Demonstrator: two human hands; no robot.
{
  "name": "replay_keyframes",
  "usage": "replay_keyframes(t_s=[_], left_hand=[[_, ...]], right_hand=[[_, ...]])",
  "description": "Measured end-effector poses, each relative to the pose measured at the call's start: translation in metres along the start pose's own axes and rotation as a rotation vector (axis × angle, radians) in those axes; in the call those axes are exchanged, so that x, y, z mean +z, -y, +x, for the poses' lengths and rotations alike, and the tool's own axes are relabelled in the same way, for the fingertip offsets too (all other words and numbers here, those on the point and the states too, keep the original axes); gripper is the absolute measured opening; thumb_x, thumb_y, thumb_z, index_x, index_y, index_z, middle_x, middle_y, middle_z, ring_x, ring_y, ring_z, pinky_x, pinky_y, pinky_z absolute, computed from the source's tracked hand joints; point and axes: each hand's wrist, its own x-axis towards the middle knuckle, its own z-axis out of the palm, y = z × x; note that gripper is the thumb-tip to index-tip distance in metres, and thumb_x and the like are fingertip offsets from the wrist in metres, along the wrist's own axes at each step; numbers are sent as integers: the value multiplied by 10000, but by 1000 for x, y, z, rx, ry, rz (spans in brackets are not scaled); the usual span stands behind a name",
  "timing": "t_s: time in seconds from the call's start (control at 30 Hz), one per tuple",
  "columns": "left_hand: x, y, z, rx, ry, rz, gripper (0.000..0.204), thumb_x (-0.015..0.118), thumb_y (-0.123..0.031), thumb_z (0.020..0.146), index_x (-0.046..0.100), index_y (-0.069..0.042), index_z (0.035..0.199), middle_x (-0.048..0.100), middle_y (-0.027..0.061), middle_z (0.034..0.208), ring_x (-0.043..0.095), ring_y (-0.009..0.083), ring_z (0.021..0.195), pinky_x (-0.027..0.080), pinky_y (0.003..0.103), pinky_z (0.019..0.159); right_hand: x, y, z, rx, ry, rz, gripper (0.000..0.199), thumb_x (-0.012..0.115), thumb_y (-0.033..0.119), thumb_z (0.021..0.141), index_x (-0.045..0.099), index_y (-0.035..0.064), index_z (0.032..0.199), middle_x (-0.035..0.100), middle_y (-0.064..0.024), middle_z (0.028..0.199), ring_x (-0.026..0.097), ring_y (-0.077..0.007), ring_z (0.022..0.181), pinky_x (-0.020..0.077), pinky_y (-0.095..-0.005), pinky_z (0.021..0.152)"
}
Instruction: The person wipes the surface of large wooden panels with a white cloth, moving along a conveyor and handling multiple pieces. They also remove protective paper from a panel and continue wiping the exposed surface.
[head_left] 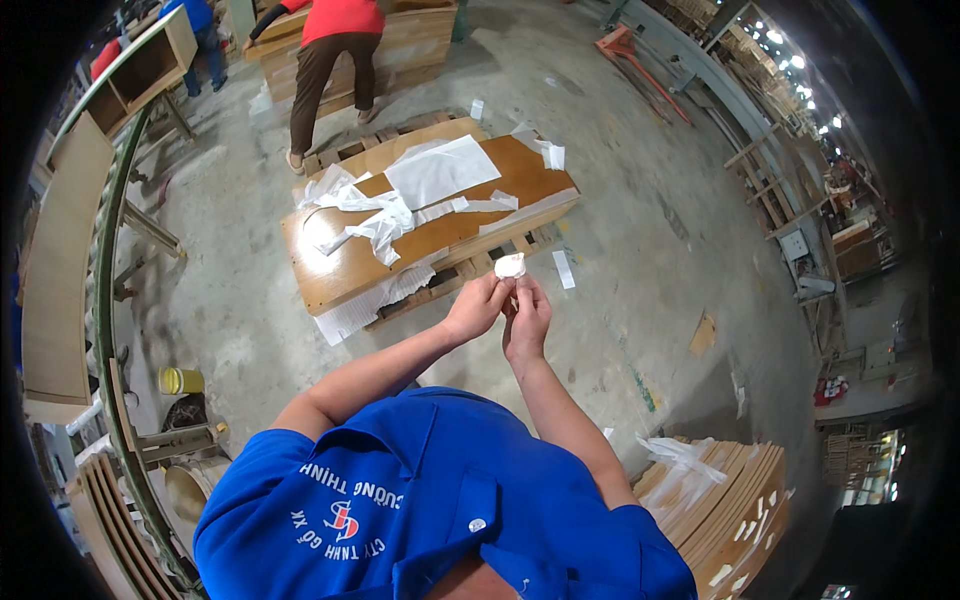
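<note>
From the headset feed I see both hands raised over the workshop floor: my left hand (478,306) and right hand (526,318), each grip pinched shut on a small white wad of paper (510,265), lumpy, with no clear long axis, above a brown wooden panel (350,262) strewn with white wrapping.

A single fisheye view is taken from the head, looking steeply down past the blue shirt (440,500); the hands (500,305) are seen close, the floor (650,200) far below, edges bent.
</note>
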Motion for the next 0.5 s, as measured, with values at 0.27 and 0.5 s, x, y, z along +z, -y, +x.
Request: replay_keyframes(t_s=[0.27, 0.5], left_hand=[[-45, 27, 75, -71, -172, 38, 266, 403, -193, 927, 518, 39, 987, 613, 199, 824, 608, 306, 753, 477, 385, 690], [-61, 31, 122, 48, -259, 21, 307, 426, -217, 942, 531, 32, 1087, 604, 222, 929, 592, 311, 872, 452, 371, 782]], right_hand=[[41, -32, 88, 130, 211, 196, 280, 471, 174, 933, 532, 25, 1163, 588, -51, 1067, 564, -126, 933, 456, -269, 806], [59, -27, 177, 246, 498, 226, 289, 450, 145, 926, 512, 31, 1184, 592, -129, 1092, 579, -220, 990, 455, -319, 884]])
